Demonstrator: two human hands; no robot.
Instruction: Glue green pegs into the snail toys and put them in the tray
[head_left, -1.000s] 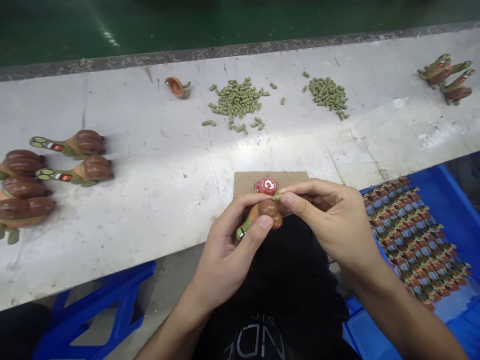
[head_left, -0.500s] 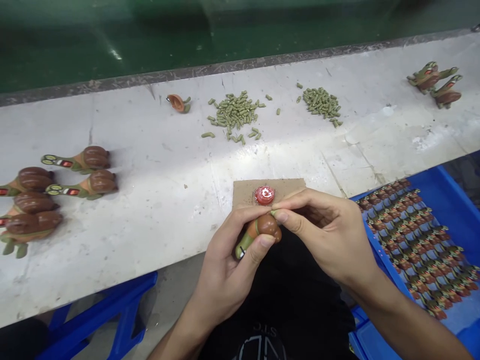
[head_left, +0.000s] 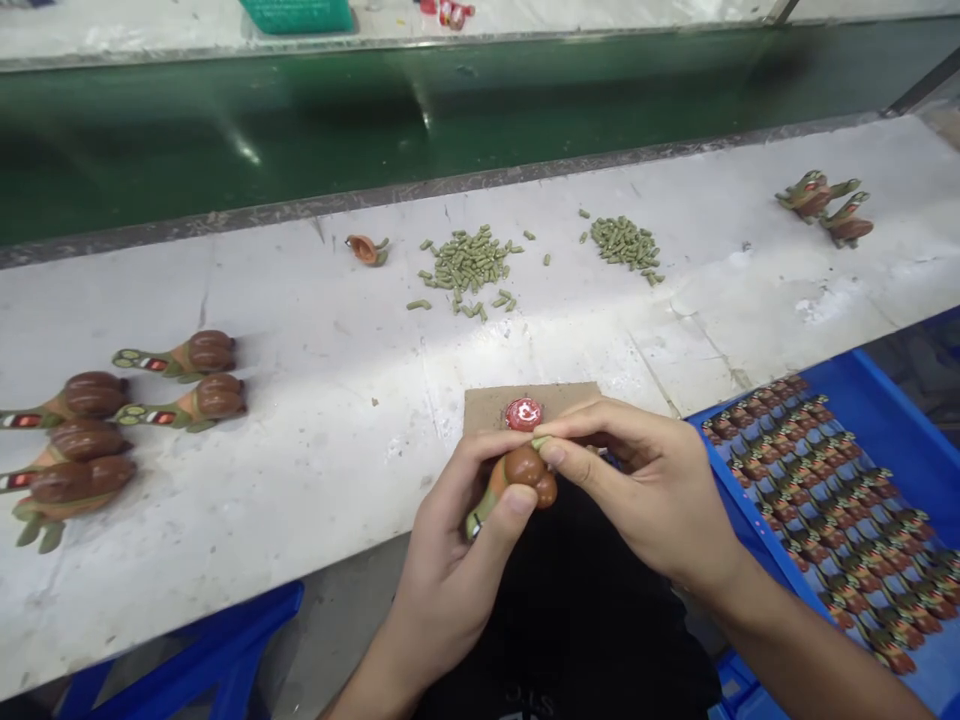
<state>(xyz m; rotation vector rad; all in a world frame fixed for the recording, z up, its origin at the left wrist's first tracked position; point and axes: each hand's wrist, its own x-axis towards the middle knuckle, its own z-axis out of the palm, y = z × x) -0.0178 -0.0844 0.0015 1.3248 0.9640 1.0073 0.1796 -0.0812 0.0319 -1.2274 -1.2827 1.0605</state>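
My left hand (head_left: 465,560) is closed around a brown and green turtle-like figurine (head_left: 523,468), its rounded brown part facing up and its green head end towards my palm. Thumb and forefinger of my right hand (head_left: 645,480) pinch a small green piece (head_left: 539,442) against the figurine's upper side. Just beyond my fingertips, a red cap with a glossy white smear (head_left: 523,413) rests on a cardboard piece (head_left: 487,405). Two heaps of small green pieces, one on the left (head_left: 469,262) and one on the right (head_left: 626,243), lie farther back on the white table (head_left: 337,450).
Several similar figurines (head_left: 214,395) lie at the left, and two more (head_left: 847,220) stand at the far right. An orange-brown shell part (head_left: 365,249) sits near the back edge. A blue crate (head_left: 892,420) holding rows of figurines is at my right. A blue stool (head_left: 247,630) is below the table.
The camera view has tilted up, so the far bench with a teal basket now shows. Both hands keep nearly the same hold on the figurine and the small green piece.
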